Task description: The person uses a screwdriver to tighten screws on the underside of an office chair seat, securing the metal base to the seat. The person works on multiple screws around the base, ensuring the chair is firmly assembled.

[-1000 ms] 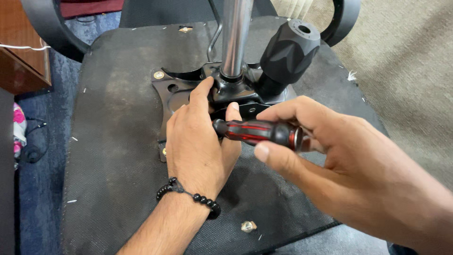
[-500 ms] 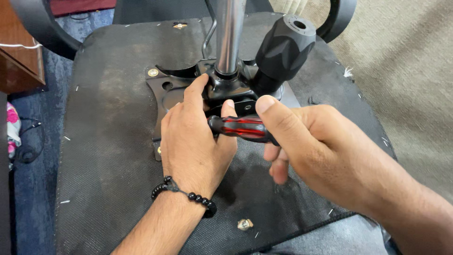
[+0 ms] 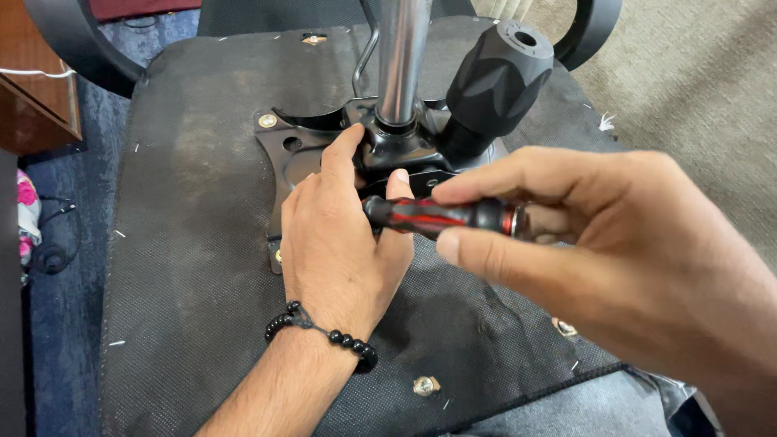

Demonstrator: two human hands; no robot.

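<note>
beige carpet [image 3: 696, 89] fills the upper right of the frame; brown wooden furniture [image 3: 36, 105] stands upper left.

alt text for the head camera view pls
A right hand holds a red and black screwdriver sideways, while the left hand rests on the black metal plate under an upturned chair seat, beside the chrome post.

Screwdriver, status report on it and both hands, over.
Right hand grips red-and-black screwdriver, lying level. Left hand pressed on black chair mechanism, covering the tip. Big black knob close behind; nothing blocking.
</note>
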